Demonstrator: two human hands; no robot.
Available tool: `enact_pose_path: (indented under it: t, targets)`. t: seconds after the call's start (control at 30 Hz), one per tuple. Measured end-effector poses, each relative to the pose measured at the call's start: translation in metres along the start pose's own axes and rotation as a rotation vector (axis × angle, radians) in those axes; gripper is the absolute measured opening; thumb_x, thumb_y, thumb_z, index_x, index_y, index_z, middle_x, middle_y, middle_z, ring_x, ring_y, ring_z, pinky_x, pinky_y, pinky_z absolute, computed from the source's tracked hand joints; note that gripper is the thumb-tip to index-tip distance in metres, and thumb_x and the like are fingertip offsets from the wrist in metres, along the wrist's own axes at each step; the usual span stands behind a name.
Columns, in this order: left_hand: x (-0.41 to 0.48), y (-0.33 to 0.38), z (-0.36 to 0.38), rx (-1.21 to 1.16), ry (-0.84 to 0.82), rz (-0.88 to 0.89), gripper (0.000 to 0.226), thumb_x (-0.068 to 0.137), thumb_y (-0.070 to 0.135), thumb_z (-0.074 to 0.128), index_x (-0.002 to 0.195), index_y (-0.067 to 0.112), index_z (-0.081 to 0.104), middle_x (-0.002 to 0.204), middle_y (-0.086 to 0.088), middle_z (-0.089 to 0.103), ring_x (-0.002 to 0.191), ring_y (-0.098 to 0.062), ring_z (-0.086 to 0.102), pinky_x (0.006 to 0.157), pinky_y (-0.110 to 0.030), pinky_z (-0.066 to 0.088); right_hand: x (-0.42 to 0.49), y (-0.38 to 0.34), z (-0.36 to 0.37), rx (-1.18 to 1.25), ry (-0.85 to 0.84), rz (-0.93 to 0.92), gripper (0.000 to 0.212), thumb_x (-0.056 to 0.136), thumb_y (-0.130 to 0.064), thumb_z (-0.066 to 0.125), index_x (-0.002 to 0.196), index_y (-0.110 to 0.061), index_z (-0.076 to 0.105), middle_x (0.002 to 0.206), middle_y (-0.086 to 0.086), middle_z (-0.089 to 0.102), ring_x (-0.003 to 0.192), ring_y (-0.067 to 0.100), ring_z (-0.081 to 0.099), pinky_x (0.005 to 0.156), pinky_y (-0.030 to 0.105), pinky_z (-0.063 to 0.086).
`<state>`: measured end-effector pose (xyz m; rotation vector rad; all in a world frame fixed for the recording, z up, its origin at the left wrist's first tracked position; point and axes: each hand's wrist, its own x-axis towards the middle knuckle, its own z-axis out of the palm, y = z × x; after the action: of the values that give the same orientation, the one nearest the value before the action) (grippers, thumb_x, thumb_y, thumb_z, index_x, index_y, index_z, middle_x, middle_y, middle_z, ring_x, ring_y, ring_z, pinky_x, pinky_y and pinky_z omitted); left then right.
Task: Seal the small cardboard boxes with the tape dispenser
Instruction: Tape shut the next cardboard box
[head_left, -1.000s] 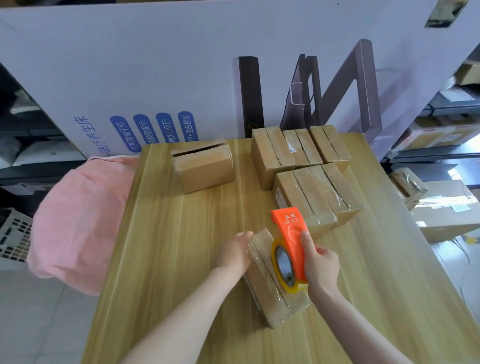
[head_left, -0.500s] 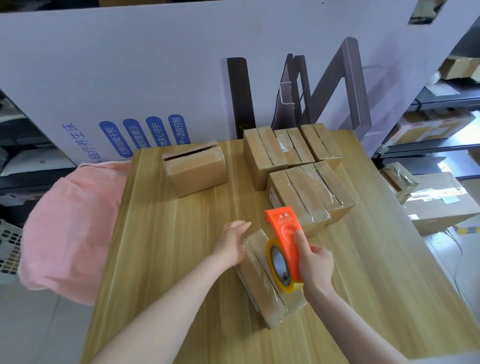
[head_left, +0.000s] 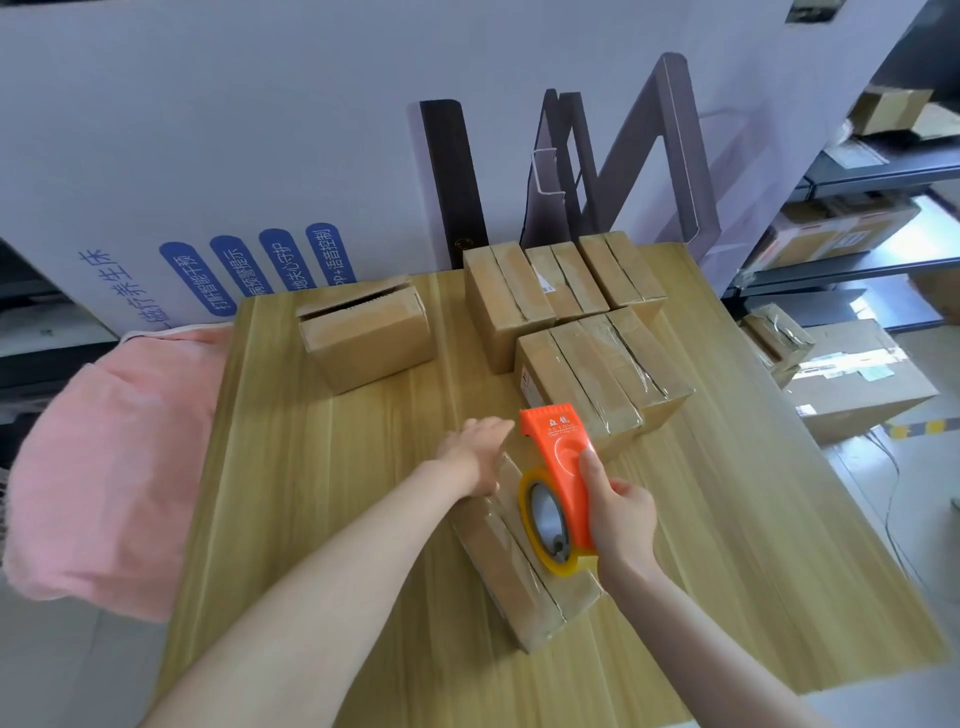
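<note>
Orange tape dispenser (head_left: 563, 467) gripped by R hand (head_left: 621, 514) atop small box (head_left: 519, 597), L hand (head_left: 475, 452) flat on it.

You've got bright daylight from the right edge, with blown-out glare there. Shadows on the table (head_left: 322, 519) are soft. Frame edges bend fisheye, and everything's slightly soft.

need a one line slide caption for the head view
Right hand holds an orange tape dispenser on a small cardboard box that the left hand steadies on a wooden table.
</note>
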<state>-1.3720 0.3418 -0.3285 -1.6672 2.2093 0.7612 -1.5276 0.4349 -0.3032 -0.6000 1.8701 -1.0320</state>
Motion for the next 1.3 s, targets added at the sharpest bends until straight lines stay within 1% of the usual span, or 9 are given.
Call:
enact_pose_path:
  t: [0.17,0.33,0.5,0.6,0.73,0.9,1.0,1.13,1.3]
  targets:
    - [-0.002,-0.001,-0.002,0.025,0.037,0.001,0.011,0.08,0.027,0.07,0.089,0.023,0.065,0.1,0.004,0.063,0.099,-0.021,0.058,0.078,-0.031,0.042,0.0,0.0,-0.002,-0.002,-0.02,-0.004,0.05,0.088,-0.049,0.061,0.066,-0.005,0.059,0.057,0.011,0.05,0.055,0.022,0.046,0.054,0.03,0.037]
    - [-0.013,-0.002,0.006,-0.219,0.035,-0.141,0.007,0.086,0.018,0.063,0.079,0.017,0.061,0.083,0.002,0.056,0.085,-0.022,0.057,0.058,-0.027,0.039,-0.003,-0.002,0.0,-0.013,-0.033,-0.042,0.052,0.088,-0.048,0.061,0.064,-0.002,0.059,0.054,0.009,0.051,0.051,0.019,0.047,0.05,0.027,0.037]
    - [-0.013,0.019,0.021,-0.149,0.087,-0.195,0.046,0.097,0.018,0.046,0.143,0.019,0.039,0.143,-0.002,0.046,0.137,-0.021,0.035,0.112,-0.042,0.026,-0.007,-0.005,0.001,-0.09,-0.025,-0.1,0.056,0.088,-0.046,0.062,0.042,-0.017,0.047,0.037,-0.006,0.041,0.04,0.013,0.04,0.045,0.025,0.034]
    - [-0.032,0.019,0.048,-0.434,0.474,-0.304,0.067,0.093,0.019,0.058,0.151,0.023,0.025,0.156,0.002,0.029,0.145,-0.016,0.021,0.115,-0.04,0.023,-0.005,-0.005,-0.004,-0.051,-0.024,-0.072,0.057,0.088,-0.049,0.061,0.062,0.002,0.058,0.049,0.005,0.048,0.047,0.018,0.043,0.049,0.028,0.035]
    - [-0.07,0.014,0.075,-0.927,0.849,-0.564,0.068,0.08,0.026,0.076,0.139,0.013,0.044,0.138,-0.01,0.044,0.13,-0.026,0.041,0.103,-0.031,0.034,-0.005,-0.003,-0.003,-0.019,-0.039,-0.034,0.066,0.088,-0.049,0.061,0.081,0.016,0.061,0.058,0.012,0.054,0.054,0.022,0.049,0.053,0.03,0.039]
    - [-0.073,0.015,0.077,-1.177,0.719,-0.657,0.045,0.086,0.026,0.069,0.127,0.011,0.06,0.125,-0.006,0.063,0.117,-0.022,0.057,0.091,-0.021,0.038,-0.004,-0.005,0.0,-0.051,-0.048,-0.012,0.066,0.087,-0.052,0.061,0.081,0.014,0.064,0.061,0.012,0.058,0.056,0.023,0.053,0.056,0.032,0.043]
    - [-0.07,0.006,0.066,-1.006,0.624,-0.625,0.036,0.09,0.025,0.065,0.124,0.015,0.062,0.122,-0.002,0.065,0.112,-0.019,0.059,0.087,-0.021,0.041,-0.005,-0.005,0.0,-0.058,-0.06,-0.013,0.067,0.088,-0.051,0.061,0.085,0.015,0.063,0.063,0.013,0.059,0.057,0.022,0.053,0.056,0.031,0.044]
    - [-0.069,-0.002,0.056,-0.809,0.54,-0.538,0.02,0.092,0.025,0.06,0.11,0.017,0.067,0.082,0.01,0.06,0.076,-0.008,0.053,0.053,-0.012,0.033,-0.007,-0.008,0.0,-0.063,-0.059,-0.007,0.067,0.088,-0.051,0.06,0.089,0.016,0.063,0.064,0.013,0.059,0.058,0.023,0.053,0.056,0.031,0.043]
    - [-0.063,-0.004,0.065,-0.712,0.477,-0.539,0.038,0.098,0.028,0.048,0.135,0.023,0.053,0.124,0.0,0.064,0.116,-0.021,0.058,0.09,-0.028,0.047,-0.014,-0.012,0.0,-0.061,-0.071,-0.006,0.068,0.088,-0.05,0.06,0.088,0.018,0.062,0.062,0.012,0.057,0.056,0.023,0.053,0.056,0.031,0.043]
